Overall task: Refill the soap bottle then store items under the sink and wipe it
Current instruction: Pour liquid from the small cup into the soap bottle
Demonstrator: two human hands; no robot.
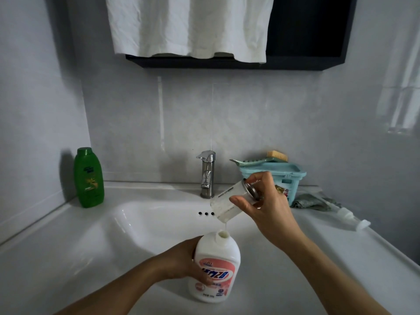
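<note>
Grey wall tiles run behind a white ceramic worktop [68, 246] with a basin moulded into it, and a chrome tap [207, 173] stands at its back edge. Above, a crumpled white towel [188, 26] hangs over the front of a dark wall cabinet [306, 30].

From the head camera, the person works over the basin's front rim, presumably so that any spill lands in the basin. The left hand [181, 260] holds a white plastic bottle with a pink label [216, 269] near upright. Whether its base rests on the worktop I cannot tell. The fingers [204, 280] wrap round its body to steady it, and its cap is off. The right hand [270, 205] grips a small clear plastic container [229, 198] between thumb and fingers, tipped steeply so that its mouth points down just above the white bottle's open neck. A thin pale thread of liquid falls from the lip into that neck. The container looks nearly drained, so the pour seems close to its end.

Set back out of the way, a green plastic bottle [89, 178] stands upright in the left corner. On the right, a pale teal plastic basket [284, 176] carries a wooden-backed scrubbing brush [277, 155] across its top. A grey cloth [311, 202] lies crumpled beside it, handy for wiping. A white pump head [347, 215] with its tube lies flat near the worktop's right edge, probably waiting to be screwed back on.
</note>
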